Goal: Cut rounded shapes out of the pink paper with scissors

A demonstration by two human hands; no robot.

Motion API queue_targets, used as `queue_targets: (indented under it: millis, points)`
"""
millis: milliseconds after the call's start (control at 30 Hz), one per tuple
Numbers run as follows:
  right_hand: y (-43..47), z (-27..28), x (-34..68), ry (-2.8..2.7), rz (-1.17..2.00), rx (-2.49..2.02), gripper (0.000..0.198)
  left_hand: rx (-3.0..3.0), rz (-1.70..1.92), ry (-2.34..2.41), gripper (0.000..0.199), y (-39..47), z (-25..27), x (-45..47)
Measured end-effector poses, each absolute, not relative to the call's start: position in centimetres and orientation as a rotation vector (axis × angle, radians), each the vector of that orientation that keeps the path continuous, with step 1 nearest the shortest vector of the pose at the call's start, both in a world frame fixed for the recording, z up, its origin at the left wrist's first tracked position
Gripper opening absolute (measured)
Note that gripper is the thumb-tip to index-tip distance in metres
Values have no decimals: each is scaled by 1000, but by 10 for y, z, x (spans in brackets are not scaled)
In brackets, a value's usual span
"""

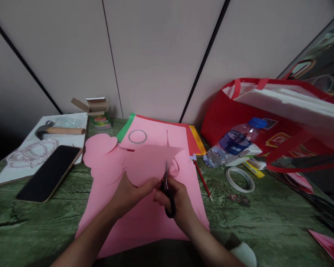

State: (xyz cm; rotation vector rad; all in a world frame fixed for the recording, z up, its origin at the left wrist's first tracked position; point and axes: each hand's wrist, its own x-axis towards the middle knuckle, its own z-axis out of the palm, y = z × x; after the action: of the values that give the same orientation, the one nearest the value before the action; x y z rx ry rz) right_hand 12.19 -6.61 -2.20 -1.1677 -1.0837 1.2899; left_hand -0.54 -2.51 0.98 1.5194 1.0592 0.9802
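Observation:
My left hand (135, 193) grips the lower edge of a pink paper piece (146, 163), its thumb lying on the near side. In my right hand (178, 202) is a pair of black-handled scissors (169, 202), blades pointing away from me and lying against the paper's right edge. A curled strip of pink paper (174, 168) hangs beside the blades. Under both hands lie large pink sheets (144, 226). To the left rests a group of overlapping rounded pink cutouts (104, 157). Whether the blades are apart is hard to make out.
A phone (48, 174), a hammer (62, 130), bead strings (30, 154) and a small open box (100, 120) lie left. On the right are a red pencil (203, 180), a tape roll (240, 180), a water bottle (232, 144) and a red bag (219, 107). A thin ring (137, 142) lies behind.

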Motion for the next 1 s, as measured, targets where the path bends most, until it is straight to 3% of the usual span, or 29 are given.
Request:
queue_targets:
  millis: [633, 1000]
  points:
    - [-65, -17, 119, -1005, 1326, -1181, 22, 1544, 1025, 1065, 26, -22, 6, -8]
    - [-66, -12, 118, -999, 1343, -1176, 19, 1507, 1044, 1105, 11, -21, 6, -7]
